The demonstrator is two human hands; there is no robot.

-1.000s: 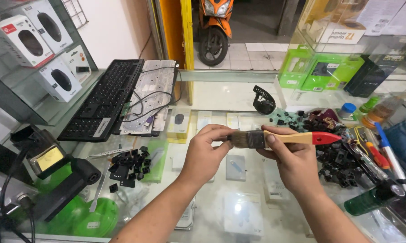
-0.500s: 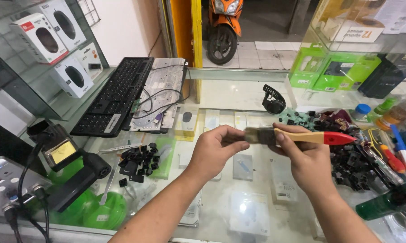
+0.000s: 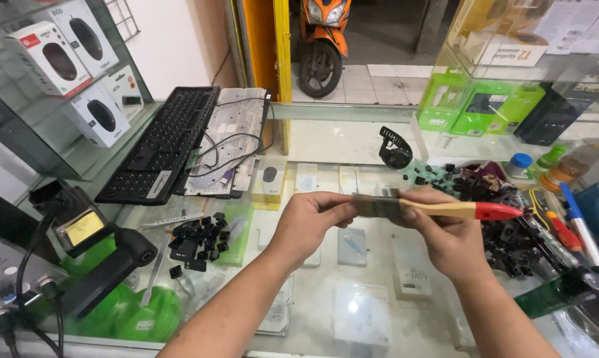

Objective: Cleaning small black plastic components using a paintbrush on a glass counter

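My right hand (image 3: 449, 238) grips a paintbrush (image 3: 445, 209) by its pale wooden handle; the handle's red tip points right. My left hand (image 3: 306, 222) pinches the brush's dark bristles between thumb and fingers. Both hands hover over a glass counter (image 3: 339, 142). A pile of black keycaps (image 3: 197, 238) lies to the left of my left hand. A second heap of dark keycaps (image 3: 505, 232) lies to the right of my right hand.
A black keyboard (image 3: 160, 142) and a bare keyboard plate with cables (image 3: 230, 142) lie at the back left. Boxed mice (image 3: 80, 73) stand on a shelf. A black stand (image 3: 107, 265) and green mat sit front left. Screwdrivers and pens (image 3: 565, 225) lie right.
The view has shifted slightly; my hands keep the brush at about the same place, with the left fingers still working the bristles.
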